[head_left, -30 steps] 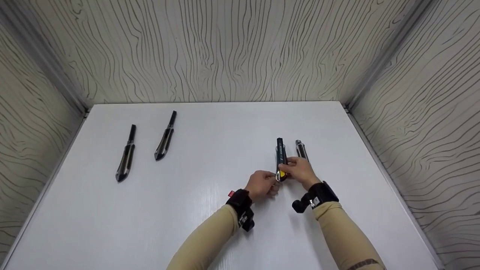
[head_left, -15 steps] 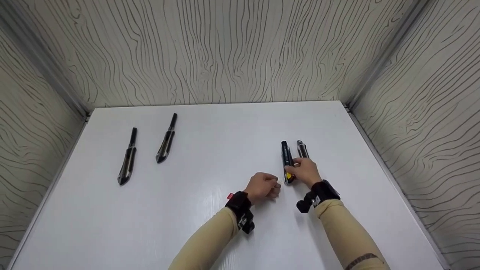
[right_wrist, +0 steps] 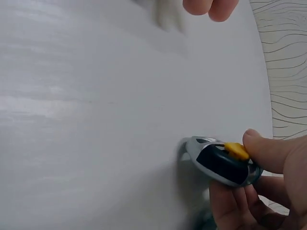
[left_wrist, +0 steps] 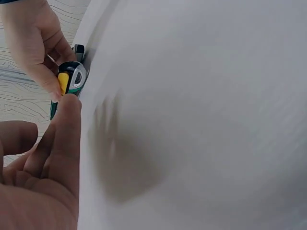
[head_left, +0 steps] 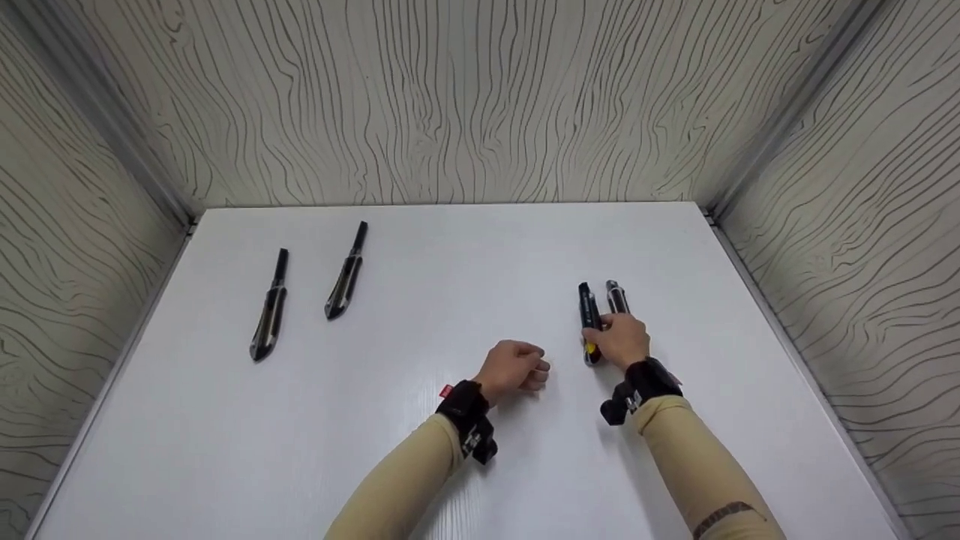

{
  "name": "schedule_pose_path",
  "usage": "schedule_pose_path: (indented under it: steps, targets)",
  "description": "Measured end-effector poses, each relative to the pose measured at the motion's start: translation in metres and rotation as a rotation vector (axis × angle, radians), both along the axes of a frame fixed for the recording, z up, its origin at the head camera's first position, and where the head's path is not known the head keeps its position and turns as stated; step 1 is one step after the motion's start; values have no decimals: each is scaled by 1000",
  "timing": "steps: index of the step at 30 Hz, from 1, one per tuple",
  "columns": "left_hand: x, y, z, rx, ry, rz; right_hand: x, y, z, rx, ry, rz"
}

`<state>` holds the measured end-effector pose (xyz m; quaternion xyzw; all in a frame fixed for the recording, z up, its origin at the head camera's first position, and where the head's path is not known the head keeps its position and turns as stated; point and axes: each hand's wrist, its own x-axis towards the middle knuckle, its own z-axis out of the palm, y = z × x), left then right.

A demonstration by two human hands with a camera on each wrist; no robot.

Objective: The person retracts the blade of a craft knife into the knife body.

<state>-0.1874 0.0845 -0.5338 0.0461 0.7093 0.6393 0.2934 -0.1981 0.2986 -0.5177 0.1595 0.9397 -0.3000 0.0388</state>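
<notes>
the right hand [head_left: 624, 341] had its grip closed around a slim dark green-black utility knife with a silver-trimmed handle [head_left: 589, 315], thumb on one side and fingers [right_wrist: 224, 201] on the other. the thumb lay just beside the yellow plastic slider [right_wrist: 236, 150]. the knife was on the right-hand part of the white, rectangular worktop [head_left: 450, 300], in front of the person; whether its underside touched the surface, i could not tell. its long axis ran away from the person, the far end leaning slightly left. the narrow black tip pointed at the far edge, and the rounded silver end faced the person.

the left hand [head_left: 514, 369] was near the knife but apart from it, its grip loose, the fingers partly curled and the thumb separate from them.

just to the right of the held knife lay a brown-and-silver utility knife with a metallic end [head_left: 618, 298], partly hidden behind the right hand. well to the left were a brown-and-silver knife with a long black tip [head_left: 270, 307] and a matching knife [head_left: 346, 281] slightly farther back, both pointing away and leaning right.
</notes>
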Motion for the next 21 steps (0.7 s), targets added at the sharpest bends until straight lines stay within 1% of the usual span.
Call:
schedule_pose_path:
  steps: [7,15,21]
  targets:
    - [-1,-16,2,3,5,26,1,-6,3,127,36,-1]
    - [-3,-27,0,-6,16,38,0,-5,-1,170,40,-1]
    - [-7,-35,-1,-43,15,53,-2,-9,0,228,65,-5]
